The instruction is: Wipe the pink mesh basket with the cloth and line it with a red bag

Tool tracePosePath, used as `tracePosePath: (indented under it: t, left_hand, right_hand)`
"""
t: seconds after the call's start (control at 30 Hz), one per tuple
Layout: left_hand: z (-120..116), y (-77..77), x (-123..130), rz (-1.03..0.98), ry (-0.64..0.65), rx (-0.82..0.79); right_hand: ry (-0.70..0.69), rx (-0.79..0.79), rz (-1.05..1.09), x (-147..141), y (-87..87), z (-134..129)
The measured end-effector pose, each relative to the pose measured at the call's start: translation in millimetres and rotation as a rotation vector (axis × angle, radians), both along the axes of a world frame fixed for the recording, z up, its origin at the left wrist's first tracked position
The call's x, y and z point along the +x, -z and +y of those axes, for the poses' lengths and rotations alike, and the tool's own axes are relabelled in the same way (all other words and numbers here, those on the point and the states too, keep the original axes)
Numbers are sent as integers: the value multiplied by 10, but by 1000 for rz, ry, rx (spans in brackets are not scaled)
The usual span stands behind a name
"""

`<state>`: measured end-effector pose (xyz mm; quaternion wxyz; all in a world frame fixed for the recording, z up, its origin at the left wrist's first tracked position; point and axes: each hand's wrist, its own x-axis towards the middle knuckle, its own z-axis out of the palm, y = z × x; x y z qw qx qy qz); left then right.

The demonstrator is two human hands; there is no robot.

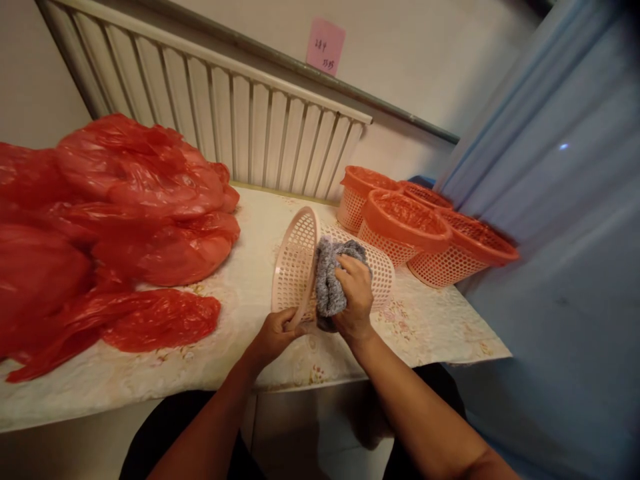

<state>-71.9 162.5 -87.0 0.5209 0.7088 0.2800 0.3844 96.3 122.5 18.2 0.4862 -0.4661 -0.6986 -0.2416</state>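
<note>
So the pale pink perforated plastic basket point(383, 275) is lying on its side mid-desk point(253, 257), on a cream floral covering, with its mouth facing left. The left hand point(278, 331) is pinching the near edge of its rim, grip closed on the plastic. The right hand point(356, 290) is bunching up a grey fuzzy cloth point(330, 279), grip closed on that, and is pressing it against the outside of the basket wall just behind the rim. I'm reading that as a wipe-down in progress.

As for how far along things are: four red-lined perforated plastic baskets point(404, 244) are standing grouped at the right end, bags folded over their rims, so I'm counting those as done. The one being handled is showing no bag at all, so I'm calling it partway: wiping underway, lining not started. Can't tell how much of it is clean, since the cloth and hand are covering part of the wall. Over on the left, a big heap of crumpled translucent red plastic bags point(137, 193) is sitting well apart from both hands.
</note>
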Motion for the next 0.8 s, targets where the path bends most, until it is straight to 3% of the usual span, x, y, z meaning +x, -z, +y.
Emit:
tracePosePath:
  t: [0.17, 0.3, 0.43, 0.6, 0.7, 0.8]
  left_hand:
    - [18, 4, 7, 92, -58, 53]
    - [80, 39, 20, 141, -112, 159]
    - [104, 77, 60, 257, -66, 216]
    - [62, 81, 94, 219, -13, 187]
    - [50, 73, 93, 180, -2, 127]
    - [46, 72, 97, 143, 17, 94]
  right_hand:
    - [133, -55, 80, 558, 68, 119]
    - [345, -112, 242, 1095, 198, 130]
    - [563, -198, 444, 1438, 329, 72]
    - [576, -224, 552, 1335, 364, 28]
    - [440, -204, 509, 1051, 239, 55]
    - [245, -195, 448, 642, -6, 52]
